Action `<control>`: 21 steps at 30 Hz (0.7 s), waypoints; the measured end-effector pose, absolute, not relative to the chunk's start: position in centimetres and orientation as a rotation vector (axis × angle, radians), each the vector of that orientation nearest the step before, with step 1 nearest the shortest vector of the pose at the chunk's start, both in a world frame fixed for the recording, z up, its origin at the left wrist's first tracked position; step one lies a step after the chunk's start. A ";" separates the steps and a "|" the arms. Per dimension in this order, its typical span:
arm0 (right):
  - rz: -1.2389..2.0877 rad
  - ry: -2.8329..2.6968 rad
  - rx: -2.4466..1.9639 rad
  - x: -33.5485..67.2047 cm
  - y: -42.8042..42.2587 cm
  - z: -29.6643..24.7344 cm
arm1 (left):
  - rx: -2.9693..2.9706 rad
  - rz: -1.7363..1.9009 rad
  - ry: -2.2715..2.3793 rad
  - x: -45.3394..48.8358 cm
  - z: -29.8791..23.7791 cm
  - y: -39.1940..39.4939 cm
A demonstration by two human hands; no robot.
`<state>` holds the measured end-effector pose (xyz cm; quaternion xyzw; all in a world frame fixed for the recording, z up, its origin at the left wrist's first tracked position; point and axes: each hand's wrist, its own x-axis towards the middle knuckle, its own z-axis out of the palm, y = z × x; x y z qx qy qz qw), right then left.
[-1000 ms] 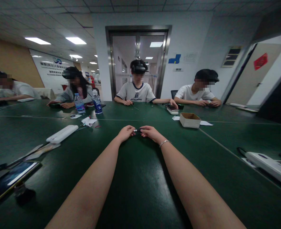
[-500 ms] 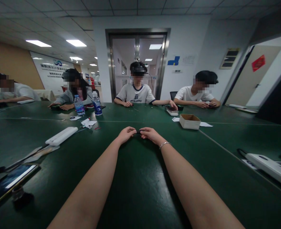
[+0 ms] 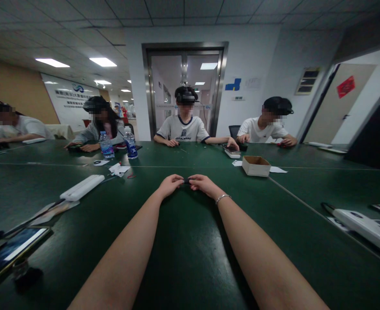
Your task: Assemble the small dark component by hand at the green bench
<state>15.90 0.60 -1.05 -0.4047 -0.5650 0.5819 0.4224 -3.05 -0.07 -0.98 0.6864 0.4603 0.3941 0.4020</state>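
Both arms reach forward over the green table (image 3: 190, 241). Between my fingertips is a small dark object (image 3: 186, 181), too small to name. My left hand (image 3: 171, 185) pinches its left end, with the fingers closed. On the other end, my right hand (image 3: 202, 184) grips with thumb and fingers, and a silver bracelet (image 3: 223, 198) circles that wrist. The hands are close together, a short gap apart, just above or on the tabletop; I cannot tell which.
An open cardboard box (image 3: 256, 166) stands ahead to the right. White power strips lie left (image 3: 82, 187) and right (image 3: 366, 226). A phone (image 3: 15, 249) rests at the near left. Two bottles (image 3: 131, 145) and paper scraps (image 3: 118, 169) are ahead left. Several people sit around the table.
My hands keep the same hold on the small dark object. The view has tipped slightly. Across the table at right, a person's hands have moved apart.
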 end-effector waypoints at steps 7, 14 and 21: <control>1.448 -1.424 -1.019 15.9 0.8 -1.2 | 1.695 0.984 1.176 -3.0 -0.7 -0.2; 1.456 -1.416 -1.015 15.9 0.9 -1.2 | 1.722 0.971 1.210 -3.1 -1.0 0.1; 1.467 -1.414 -1.013 16.0 0.9 -1.3 | 1.737 0.958 1.207 -3.3 -1.4 0.5</control>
